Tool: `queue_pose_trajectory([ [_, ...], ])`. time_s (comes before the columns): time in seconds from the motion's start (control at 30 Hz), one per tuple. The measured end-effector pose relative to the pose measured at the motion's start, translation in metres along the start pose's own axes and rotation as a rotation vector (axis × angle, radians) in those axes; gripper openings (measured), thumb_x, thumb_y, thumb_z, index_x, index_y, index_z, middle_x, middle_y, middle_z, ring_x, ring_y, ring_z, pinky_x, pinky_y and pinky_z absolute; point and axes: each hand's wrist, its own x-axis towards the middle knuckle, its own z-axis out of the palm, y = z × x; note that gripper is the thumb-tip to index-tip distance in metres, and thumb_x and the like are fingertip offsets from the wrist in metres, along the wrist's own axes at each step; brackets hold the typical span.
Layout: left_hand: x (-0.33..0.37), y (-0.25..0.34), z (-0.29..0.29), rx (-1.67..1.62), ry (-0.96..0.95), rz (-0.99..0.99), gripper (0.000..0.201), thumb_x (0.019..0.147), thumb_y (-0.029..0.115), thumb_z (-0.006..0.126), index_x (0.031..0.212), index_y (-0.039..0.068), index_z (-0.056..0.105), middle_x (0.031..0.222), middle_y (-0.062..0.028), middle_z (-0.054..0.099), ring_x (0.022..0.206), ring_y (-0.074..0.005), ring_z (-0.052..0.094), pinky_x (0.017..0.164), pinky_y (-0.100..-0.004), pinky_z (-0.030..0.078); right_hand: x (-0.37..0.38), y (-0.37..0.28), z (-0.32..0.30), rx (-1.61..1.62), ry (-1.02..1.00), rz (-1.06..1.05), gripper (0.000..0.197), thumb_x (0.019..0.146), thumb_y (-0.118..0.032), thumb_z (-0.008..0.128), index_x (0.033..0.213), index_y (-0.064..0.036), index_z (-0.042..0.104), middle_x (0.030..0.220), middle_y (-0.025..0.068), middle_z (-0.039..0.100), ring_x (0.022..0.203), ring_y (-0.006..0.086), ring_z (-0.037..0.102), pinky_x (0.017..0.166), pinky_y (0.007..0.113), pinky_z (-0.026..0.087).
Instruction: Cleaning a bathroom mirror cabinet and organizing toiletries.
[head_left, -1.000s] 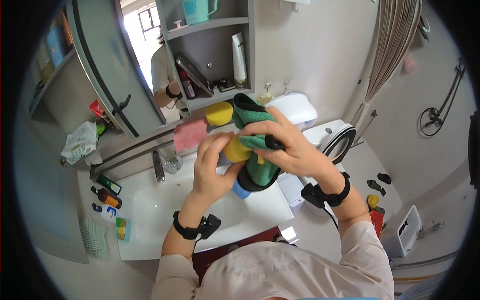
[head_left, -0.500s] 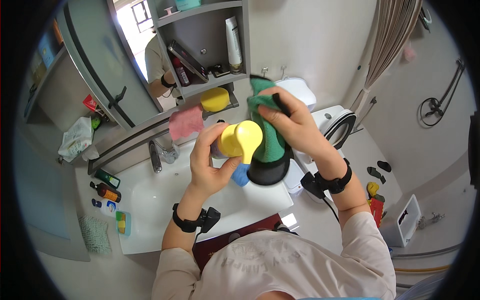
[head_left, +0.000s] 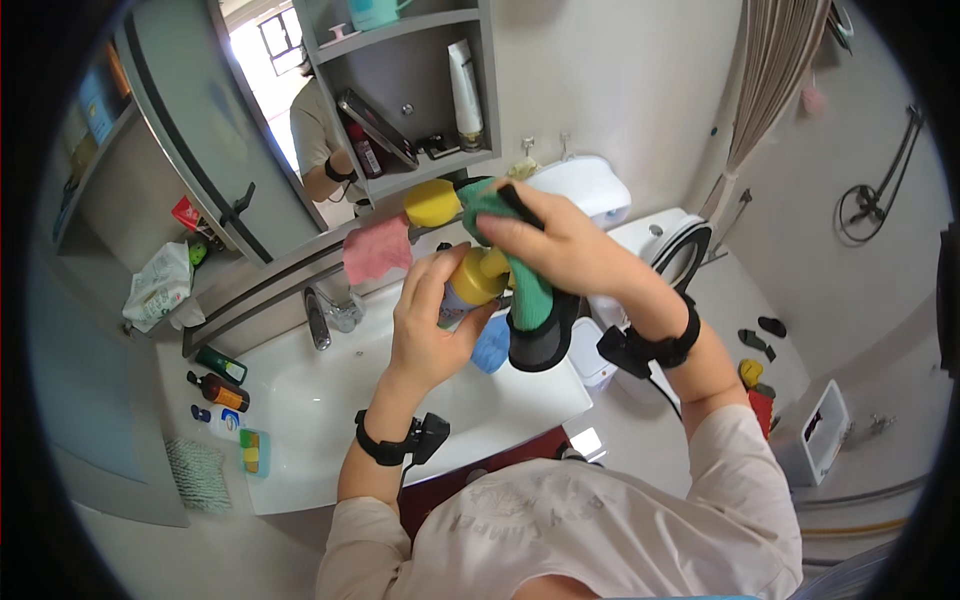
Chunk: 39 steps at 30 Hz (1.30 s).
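Note:
My left hand is closed round a pump bottle with a yellow top, held tilted above the sink. My right hand grips a green cloth with black edging. Part of the cloth lies against the bottle's pump head and hides most of it; its lower end hangs beside the bottle. Just below the two hands, a blue item, perhaps a cloth, rests at the sink.
The white sink has a chrome faucet. Several bottles and a sponge dish line its left rim. A pink cloth and a yellow sponge are on the rail behind. The toilet stands at right.
My right hand has moved left and brought the green cloth onto the bottle's pump head, which showed fully before. The bottle has tilted in my left hand.

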Motion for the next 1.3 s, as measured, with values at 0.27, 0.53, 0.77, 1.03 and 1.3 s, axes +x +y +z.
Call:
queue_pose_trajectory([
  [0.27, -0.011, -0.011, 0.004, -0.389, 0.002, -0.098, 0.063, 0.075, 0.005, 0.078, 0.131, 0.001, 0.048, 0.119, -0.0156, 0.059, 0.104, -0.0281, 0.061, 0.091, -0.0367, 0.048, 0.003, 0.028, 0.007, 0.495, -0.005, 0.134, 0.036, 0.098, -0.031, 0.055, 0.115, 0.0003, 0.061, 0.101, 0.0019, 0.065, 0.092, 0.0085, 0.058, 0.084, 0.026, 0.048],
  [0.53, -0.01, 0.005, 0.006, -1.336, -0.132, -0.506, 0.066, 0.086, 0.028, 0.072, 0.136, -0.002, 0.042, 0.12, -0.0141, 0.06, 0.108, -0.0239, 0.061, 0.097, -0.038, 0.047, 0.0, 0.011, -0.023, 0.594, 0.008, 0.285, 0.049, 0.101, -0.045, 0.044, 0.116, -0.0009, 0.061, 0.102, 0.0016, 0.065, 0.092, 0.0085, 0.059, 0.081, 0.024, 0.049],
  [0.77, -0.013, 0.007, 0.016, -1.278, 0.085, -0.542, 0.057, 0.088, 0.016, 0.069, 0.134, -0.001, 0.042, 0.126, -0.0094, 0.055, 0.115, -0.019, 0.055, 0.101, -0.0332, 0.043, -0.018, 0.018, 0.025, -0.258, 0.145, -0.276, 0.034, 0.097, -0.029, 0.048, 0.104, 0.003, 0.054, 0.096, 0.0243, 0.05, 0.082, 0.0446, 0.053, 0.075, 0.047, 0.046],
  [1.03, 0.031, 0.031, 0.03, -1.019, 0.136, -0.532, 0.054, 0.081, -0.003, 0.07, 0.129, -0.001, 0.046, 0.125, -0.0084, 0.054, 0.117, -0.0167, 0.052, 0.102, -0.0328, 0.041, -0.028, 0.01, 0.003, -0.363, 0.356, -0.308, 0.024, 0.089, -0.016, 0.061, 0.106, -0.0016, 0.053, 0.095, 0.0212, 0.05, 0.078, 0.0417, 0.056, 0.067, 0.045, 0.048],
  [1.3, 0.218, 0.012, -0.006, -0.492, 0.323, -0.202, 0.059, 0.08, 0.012, 0.077, 0.127, -0.002, 0.045, 0.113, -0.0132, 0.063, 0.097, -0.0176, 0.062, 0.084, -0.0322, 0.051, -0.052, 0.021, -0.043, -0.265, 0.475, -0.292, 0.019, 0.087, -0.005, 0.061, 0.106, -0.0018, 0.059, 0.096, 0.0165, 0.051, 0.075, 0.0335, 0.056, 0.066, 0.036, 0.048],
])
